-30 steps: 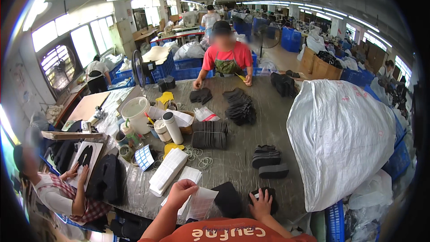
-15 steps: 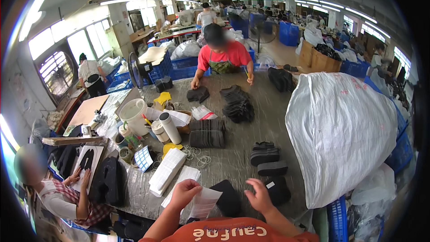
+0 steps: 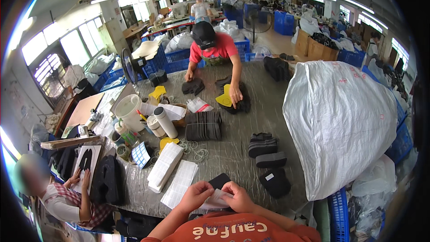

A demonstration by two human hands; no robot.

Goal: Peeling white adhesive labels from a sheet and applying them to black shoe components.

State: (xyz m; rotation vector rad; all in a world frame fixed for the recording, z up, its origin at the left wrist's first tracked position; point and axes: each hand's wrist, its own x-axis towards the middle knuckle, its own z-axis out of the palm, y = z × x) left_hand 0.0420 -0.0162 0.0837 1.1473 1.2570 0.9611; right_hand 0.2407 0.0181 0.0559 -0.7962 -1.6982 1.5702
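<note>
Head view: at 6 o'clock, close to the wearer's chest, a thin white paper slip (image 3: 216, 198) is pinched from both sides. The left hand (image 3: 195, 196) is closed on its left edge with fingers curled, and the right hand (image 3: 238, 197) is closed on its right edge. A flat black piece (image 3: 219, 181) is seen just above the slip, touching or just behind it; whether it is gripped by either hand cannot be told.

As a judgement, the work appears to be at an early or middle stage. Two stacks of white slips (image 3: 172, 175) lie unused at 7 o'clock of the hands, and rubber bands (image 3: 197, 151) lie loose on the grey table (image 3: 233, 152) toward 11 o'clock. Three bundles of black pieces (image 3: 268, 163) sit at 1 o'clock, one bearing a small white label, which suggests finished bundles. A larger row of black pieces (image 3: 204, 125) at 12 o'clock seems still unprocessed.

Farther at 12 o'clock, black pieces are being handled by a person in a red shirt (image 3: 214, 49). A large white sack (image 3: 340, 121) stands at 2 o'clock.
</note>
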